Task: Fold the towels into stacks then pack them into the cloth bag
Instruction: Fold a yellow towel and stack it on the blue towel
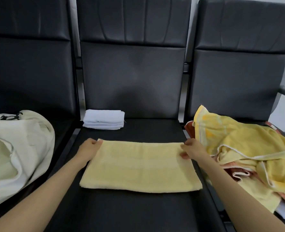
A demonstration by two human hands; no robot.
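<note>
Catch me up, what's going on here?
A person is folding towels on a row of black seats. The left hand and right hand each pinch a far corner of a yellow towel, which lies folded flat on the middle seat. Folded white towels sit stacked at the back of that seat. The bag lies on the left seat and a pile of unfolded towels on the right one.

Bare seat (155,129) behind yellow towel (141,166) — white stack (103,119) blocks back-left, towel heap (248,148) crowds right
</note>
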